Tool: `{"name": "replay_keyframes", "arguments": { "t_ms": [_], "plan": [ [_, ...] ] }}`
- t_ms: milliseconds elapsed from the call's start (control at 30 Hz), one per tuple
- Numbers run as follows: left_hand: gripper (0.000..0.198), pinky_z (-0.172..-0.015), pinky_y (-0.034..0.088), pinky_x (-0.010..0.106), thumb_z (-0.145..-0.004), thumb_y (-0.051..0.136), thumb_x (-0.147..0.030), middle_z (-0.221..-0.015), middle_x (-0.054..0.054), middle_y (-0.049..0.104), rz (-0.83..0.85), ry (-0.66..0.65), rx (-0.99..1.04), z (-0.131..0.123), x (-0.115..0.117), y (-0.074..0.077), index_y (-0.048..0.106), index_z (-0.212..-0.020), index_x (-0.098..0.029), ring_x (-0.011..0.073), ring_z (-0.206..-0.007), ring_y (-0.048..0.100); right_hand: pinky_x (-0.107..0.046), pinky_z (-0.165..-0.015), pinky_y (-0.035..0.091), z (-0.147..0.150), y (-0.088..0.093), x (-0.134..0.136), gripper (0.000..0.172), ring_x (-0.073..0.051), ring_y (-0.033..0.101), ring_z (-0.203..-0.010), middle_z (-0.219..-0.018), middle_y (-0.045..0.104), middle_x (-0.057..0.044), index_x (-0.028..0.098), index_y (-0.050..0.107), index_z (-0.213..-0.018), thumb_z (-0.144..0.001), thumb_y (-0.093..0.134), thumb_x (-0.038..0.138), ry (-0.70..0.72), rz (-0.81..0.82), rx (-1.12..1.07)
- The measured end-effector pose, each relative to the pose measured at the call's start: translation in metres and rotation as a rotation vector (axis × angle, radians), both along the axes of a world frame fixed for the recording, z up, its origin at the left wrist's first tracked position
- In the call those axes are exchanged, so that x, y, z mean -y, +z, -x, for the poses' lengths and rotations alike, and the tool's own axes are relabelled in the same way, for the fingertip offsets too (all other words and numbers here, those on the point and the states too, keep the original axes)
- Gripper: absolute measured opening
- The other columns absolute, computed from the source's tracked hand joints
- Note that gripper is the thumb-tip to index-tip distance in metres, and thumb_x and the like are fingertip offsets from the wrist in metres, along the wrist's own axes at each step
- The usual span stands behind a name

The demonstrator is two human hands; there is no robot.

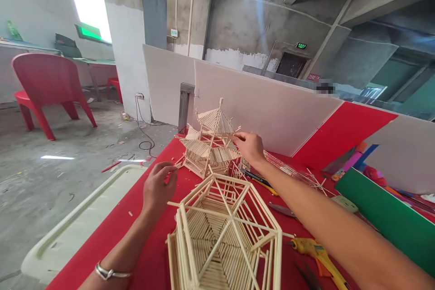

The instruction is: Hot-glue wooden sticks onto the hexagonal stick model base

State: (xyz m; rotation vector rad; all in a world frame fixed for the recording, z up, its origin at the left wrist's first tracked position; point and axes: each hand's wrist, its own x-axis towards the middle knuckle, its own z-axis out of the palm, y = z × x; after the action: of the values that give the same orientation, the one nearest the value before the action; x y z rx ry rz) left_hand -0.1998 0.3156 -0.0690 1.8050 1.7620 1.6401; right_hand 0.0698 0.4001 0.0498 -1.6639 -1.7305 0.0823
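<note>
My left hand (159,186) is closed, thumb and fingers drawn together beside the lower left corner of a pagoda model (212,145) built of thin wooden sticks. Short stick ends show by those fingertips, but I cannot tell if they are held. At the pagoda's right side, my right hand (249,148) pinches close under the top roof's edge; what lies between the fingers is hidden. Nearest to me stands an open stick frame (232,218) with many sides, crossed by sticks on top and lined with sticks inside.
On the red table (142,240) lie a yellow utility knife (261,182), scissors (282,210), a yellow glue gun (317,253) and loose sticks (282,165). A green board (384,217) is at right. A pale plastic bin (78,217) stands left, a red chair (50,81) behind.
</note>
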Motion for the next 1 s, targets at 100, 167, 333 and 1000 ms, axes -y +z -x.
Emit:
{"name": "replay_keyframes", "arguments": {
  "t_ms": [100,167,333,1000],
  "plan": [
    [0.022,-0.069,0.057,0.029,-0.087,0.053,-0.032,-0.102,0.006,0.069,-0.014,0.000,-0.029,-0.002,-0.003,-0.006,0.072,-0.083,-0.020,0.0178,-0.082,0.066,-0.025,-0.071,0.046,0.002,-0.005,0.003,0.042,-0.018,0.068,-0.081,-0.089,0.078,0.000,0.030,0.076,-0.103,-0.088,0.052,0.061,0.004,-0.042,-0.006],
    [0.022,-0.069,0.056,0.029,-0.087,0.053,-0.031,-0.100,0.006,0.069,-0.024,-0.009,-0.030,-0.003,-0.004,-0.008,0.071,-0.083,-0.020,0.0176,-0.082,0.066,-0.026,-0.071,0.047,0.004,-0.007,0.003,0.043,-0.018,0.069,-0.081,-0.090,0.078,0.000,0.030,0.076,-0.104,-0.088,0.051,0.062,-0.001,-0.053,-0.004],
    [0.020,-0.066,0.054,0.025,-0.087,0.053,-0.028,-0.099,0.004,0.070,-0.023,-0.008,-0.017,-0.002,-0.006,-0.010,0.071,-0.082,-0.021,0.0152,-0.078,0.066,-0.026,-0.069,0.046,0.009,-0.011,-0.002,0.042,-0.019,0.070,-0.081,-0.091,0.078,0.000,0.031,0.077,-0.102,-0.086,0.054,0.063,-0.020,-0.034,0.018],
    [0.021,-0.065,0.052,0.027,-0.084,0.053,-0.030,-0.101,0.003,0.072,0.089,0.071,-0.035,0.001,-0.016,-0.014,0.072,-0.079,-0.023,0.0167,-0.075,0.067,-0.028,-0.065,0.044,0.018,-0.004,-0.005,0.039,-0.022,0.069,-0.079,-0.086,0.078,-0.003,0.035,0.078,-0.097,-0.081,0.058,0.065,-0.136,0.069,0.149]
  ]
}}
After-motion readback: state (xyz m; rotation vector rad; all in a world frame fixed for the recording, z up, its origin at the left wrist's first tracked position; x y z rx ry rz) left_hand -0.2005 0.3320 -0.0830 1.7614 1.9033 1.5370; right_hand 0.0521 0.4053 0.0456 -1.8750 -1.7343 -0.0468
